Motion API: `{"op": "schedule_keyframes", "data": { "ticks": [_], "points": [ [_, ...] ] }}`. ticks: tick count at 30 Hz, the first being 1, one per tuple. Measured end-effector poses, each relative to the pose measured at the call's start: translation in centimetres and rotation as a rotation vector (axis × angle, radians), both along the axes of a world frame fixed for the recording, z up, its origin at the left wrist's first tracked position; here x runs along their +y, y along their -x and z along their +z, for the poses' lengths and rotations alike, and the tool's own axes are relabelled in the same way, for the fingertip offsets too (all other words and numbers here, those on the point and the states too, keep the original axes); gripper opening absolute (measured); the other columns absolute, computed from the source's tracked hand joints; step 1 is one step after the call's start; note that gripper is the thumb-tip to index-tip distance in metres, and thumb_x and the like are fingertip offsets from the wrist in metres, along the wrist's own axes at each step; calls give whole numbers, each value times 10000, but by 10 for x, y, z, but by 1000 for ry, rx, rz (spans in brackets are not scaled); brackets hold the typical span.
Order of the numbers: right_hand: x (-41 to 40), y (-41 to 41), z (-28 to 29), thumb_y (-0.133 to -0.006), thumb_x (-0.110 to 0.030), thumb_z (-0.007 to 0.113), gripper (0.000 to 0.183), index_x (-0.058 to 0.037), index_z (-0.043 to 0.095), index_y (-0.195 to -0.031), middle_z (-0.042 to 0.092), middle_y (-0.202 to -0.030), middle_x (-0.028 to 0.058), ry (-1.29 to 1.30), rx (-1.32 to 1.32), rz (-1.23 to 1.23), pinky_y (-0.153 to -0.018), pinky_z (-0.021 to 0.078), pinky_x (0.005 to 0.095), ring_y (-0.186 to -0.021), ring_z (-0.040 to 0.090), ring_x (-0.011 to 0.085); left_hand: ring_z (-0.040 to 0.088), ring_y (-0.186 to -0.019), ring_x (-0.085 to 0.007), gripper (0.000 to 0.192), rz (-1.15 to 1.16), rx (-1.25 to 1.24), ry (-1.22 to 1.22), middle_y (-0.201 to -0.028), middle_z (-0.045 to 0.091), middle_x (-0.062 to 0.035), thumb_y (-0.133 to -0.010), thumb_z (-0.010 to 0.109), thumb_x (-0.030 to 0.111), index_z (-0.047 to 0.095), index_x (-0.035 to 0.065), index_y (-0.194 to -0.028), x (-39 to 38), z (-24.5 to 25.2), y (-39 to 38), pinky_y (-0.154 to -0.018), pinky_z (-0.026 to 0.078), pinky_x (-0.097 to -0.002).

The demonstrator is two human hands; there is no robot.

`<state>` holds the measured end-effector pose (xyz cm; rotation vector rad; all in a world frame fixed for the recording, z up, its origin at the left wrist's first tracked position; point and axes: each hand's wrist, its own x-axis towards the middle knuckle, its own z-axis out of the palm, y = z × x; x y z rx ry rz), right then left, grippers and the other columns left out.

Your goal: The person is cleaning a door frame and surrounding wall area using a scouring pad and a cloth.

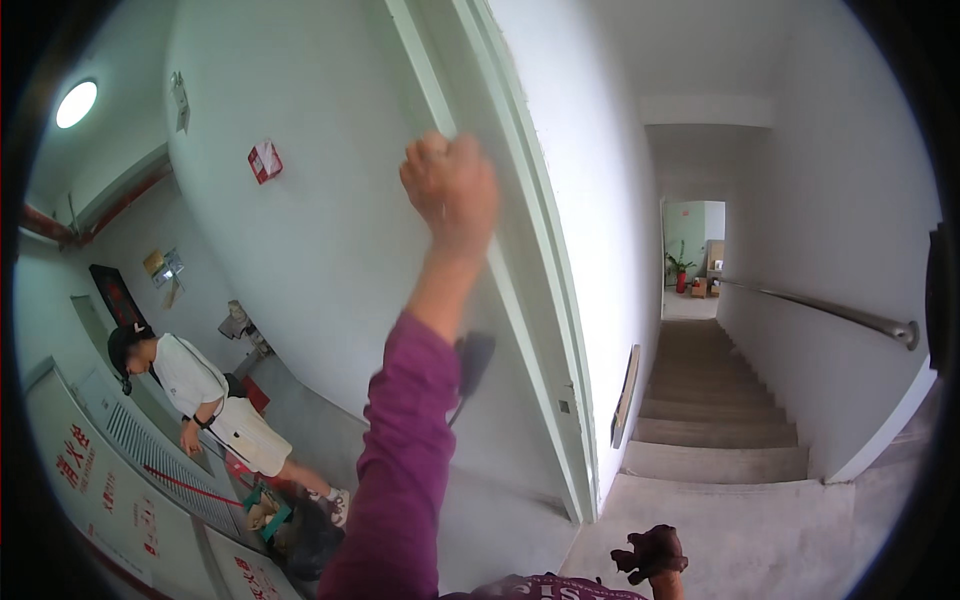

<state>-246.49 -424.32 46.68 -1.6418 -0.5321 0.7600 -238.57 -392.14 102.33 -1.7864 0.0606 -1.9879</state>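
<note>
My left hand [454, 191], in a purple sleeve, is raised in front of a pale green door frame [517, 330]. Its fingers are curled into a fist, blurred; whether it touches the frame is unclear, and no held thing shows. Behind the forearm a dark paddle-shaped patch [474, 360] shows against the wall; I cannot tell whether it is an object or a shadow. At the bottom edge, what looks like my right hand [651, 553] appears dark brown, perhaps gloved, above a lighter wrist. It is over the concrete landing [720, 517], and its grip is unclear.
Concrete stairs [712, 431] lead down to a doorway, with a metal handrail [825, 304] on the right. A flat board [625, 397] leans by the top step. At left stand a person [195, 382] in a cap, a black bag [311, 536] and a fire hydrant cabinet [97, 480].
</note>
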Motion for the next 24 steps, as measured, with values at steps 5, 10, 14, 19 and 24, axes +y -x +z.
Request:
{"op": "schedule_keyframes", "data": {
  "ticks": [5,10,14,19,24],
  "points": [
    [5,5,32,-645,-317,561,222,-124,454,-612,400,-533,94,-1128,287,-63,-429,339,362,-525,435,253,417,-732,-260,140,3,249,155,-732,395,-92,-636,600,38,469,71,-674,-7,-92,7,-629,347,-377],
    [6,-3,-5,-619,-307,569,315,-83,374,-517,376,-464,97,-361,341,-276,-375,326,355,-461,413,239,412,-710,-250,142,81,187,23,-715,382,-77,-614,600,24,473,83,-638,0,-56,12,-617,339,-368],
    [27,-12,9,-666,-256,566,313,-57,394,-496,400,-431,49,155,-530,-116,-359,349,330,-416,444,184,424,-705,-251,130,50,198,66,-718,411,-74,-612,593,14,484,85,-619,4,-13,19,-606,341,-367],
    [37,11,111,-669,-199,572,238,-62,441,-526,456,-453,62,-543,349,-394,-363,357,297,-387,447,170,426,-706,-260,124,94,440,45,-710,416,-81,-625,594,19,494,77,-669,14,-74,21,-618,342,-374],
    [34,14,144,-667,-130,531,221,-54,385,-520,414,-453,48,-518,493,-274,-337,340,292,-365,403,155,442,-705,-262,106,114,261,26,-712,426,-78,-633,574,20,505,88,-676,11,9,26,-602,351,-369]
  ]
}}
